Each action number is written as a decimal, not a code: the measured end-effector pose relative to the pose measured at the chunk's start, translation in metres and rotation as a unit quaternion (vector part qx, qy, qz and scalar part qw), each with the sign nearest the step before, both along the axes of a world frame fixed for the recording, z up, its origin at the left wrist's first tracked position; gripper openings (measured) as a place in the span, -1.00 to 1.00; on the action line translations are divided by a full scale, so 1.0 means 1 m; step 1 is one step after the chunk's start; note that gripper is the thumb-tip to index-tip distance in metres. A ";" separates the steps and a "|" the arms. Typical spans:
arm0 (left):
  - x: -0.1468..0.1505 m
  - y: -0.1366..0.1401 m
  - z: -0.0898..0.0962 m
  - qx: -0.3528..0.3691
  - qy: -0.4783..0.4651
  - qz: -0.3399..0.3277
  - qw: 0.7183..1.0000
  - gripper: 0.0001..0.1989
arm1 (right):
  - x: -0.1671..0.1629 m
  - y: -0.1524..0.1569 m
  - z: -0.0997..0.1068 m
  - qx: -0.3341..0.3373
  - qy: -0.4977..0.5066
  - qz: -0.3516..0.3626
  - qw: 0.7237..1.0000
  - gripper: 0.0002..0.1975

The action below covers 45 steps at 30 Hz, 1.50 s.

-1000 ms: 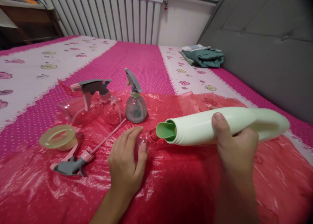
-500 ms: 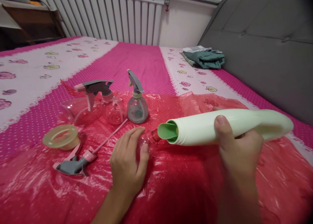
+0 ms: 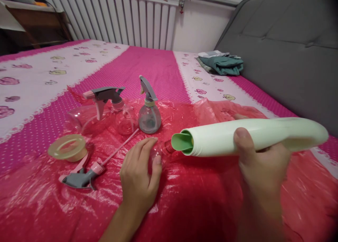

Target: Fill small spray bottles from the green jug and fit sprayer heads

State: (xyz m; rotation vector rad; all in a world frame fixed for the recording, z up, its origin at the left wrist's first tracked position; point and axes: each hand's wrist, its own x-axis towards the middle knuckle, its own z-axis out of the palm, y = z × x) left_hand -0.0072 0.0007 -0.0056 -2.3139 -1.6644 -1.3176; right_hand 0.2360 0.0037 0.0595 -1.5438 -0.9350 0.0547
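Observation:
My left hand point(image 3: 138, 171) is closed around a clear plastic bottle point(image 3: 164, 157), whose open neck points right. Gripped in my right hand point(image 3: 261, 164) is a large pale green detergent jug point(image 3: 213, 138), tipped nearly level. Its green pouring spout point(image 3: 181, 142) is right at the clear bottle's neck; whether liquid runs out I cannot tell. Left of my left hand lies a grey and pink trigger spray head point(image 3: 79, 179) with its thin tube. A yellowish translucent cap point(image 3: 67, 147) rests behind that.
A small round spray bottle point(image 3: 149, 119) stands upright behind my left hand. Beside it, a larger clear spray bottle point(image 3: 105, 94) has a grey and pink trigger. Red plastic sheeting point(image 3: 195, 196) covers the bed. Folded clothes point(image 3: 221, 63) lie near the grey headboard point(image 3: 287, 55).
The rear end of the detergent jug has shifted right and my right hand moved slightly with it. The spout stays at the clear bottle's neck. My left hand keeps its hold.

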 end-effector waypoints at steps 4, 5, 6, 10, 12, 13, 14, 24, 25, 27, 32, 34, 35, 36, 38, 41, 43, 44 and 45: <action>0.001 0.001 0.000 0.004 0.003 -0.001 1.000 -0.66 | -0.002 0.000 0.004 0.022 -0.015 -0.013 1.000 -0.39; 0.001 0.001 0.000 0.003 0.003 -0.001 1.000 -0.66 | -0.002 0.000 0.005 0.025 -0.017 -0.016 0.999 -0.40; 0.001 0.000 0.000 0.001 0.003 0.000 1.000 -0.66 | -0.002 0.000 0.005 0.028 -0.021 -0.016 0.999 -0.42; 0.003 0.000 0.001 -0.003 -0.002 0.000 1.000 -0.66 | 0.000 -0.002 0.004 0.049 -0.051 0.003 0.998 -0.49; 0.004 -0.001 0.001 -0.001 -0.005 0.002 1.000 -0.66 | 0.001 -0.003 0.003 0.060 -0.059 0.011 0.996 -0.49; 0.004 -0.001 0.001 0.001 -0.005 0.003 1.000 -0.66 | 0.001 -0.004 0.003 0.061 -0.063 0.015 0.996 -0.49; 0.004 -0.001 0.001 0.002 -0.004 0.002 1.000 -0.66 | 0.002 -0.004 0.002 0.062 -0.068 0.017 0.996 -0.49; 0.002 -0.001 0.002 0.004 0.003 -0.005 1.000 -0.65 | 0.003 -0.006 0.003 0.071 -0.087 0.021 0.993 -0.41; 0.002 -0.001 0.002 0.004 0.004 -0.005 1.000 -0.65 | 0.003 -0.006 0.003 0.073 -0.088 0.020 0.993 -0.40; 0.003 -0.001 0.002 0.002 0.004 -0.005 1.000 -0.65 | 0.003 -0.007 0.004 0.073 -0.087 0.021 0.993 -0.38; 0.002 -0.001 0.001 0.004 0.004 -0.004 1.000 -0.65 | 0.001 -0.008 0.007 0.080 -0.086 0.020 0.993 -0.42; 0.001 -0.002 0.001 0.008 0.009 -0.005 1.000 -0.65 | 0.001 -0.008 0.007 0.079 -0.093 0.019 0.992 -0.44; 0.001 -0.002 0.001 0.009 0.012 -0.006 1.000 -0.65 | 0.002 -0.008 0.007 0.078 -0.097 0.018 0.992 -0.43; 0.001 -0.002 0.001 0.010 0.015 -0.007 1.000 -0.65 | 0.002 -0.009 0.006 0.079 -0.100 0.017 0.992 -0.43; 0.001 -0.002 0.001 0.011 0.018 -0.009 1.000 -0.65 | 0.002 -0.009 0.006 0.079 -0.102 0.017 0.992 -0.42; 0.002 -0.001 0.001 0.011 0.016 -0.008 1.000 -0.65 | 0.002 -0.009 0.005 0.077 -0.102 0.015 0.992 -0.41; 0.002 -0.001 0.000 0.013 0.014 -0.008 1.000 -0.65 | 0.002 -0.010 0.006 0.078 -0.110 0.014 0.991 -0.41; 0.002 -0.001 0.000 0.013 0.013 -0.008 1.000 -0.65 | 0.002 -0.010 0.006 0.079 -0.115 0.013 0.990 -0.40; 0.002 -0.001 0.000 0.014 0.013 -0.009 1.000 -0.65 | 0.002 -0.010 0.006 0.078 -0.118 0.012 0.990 -0.40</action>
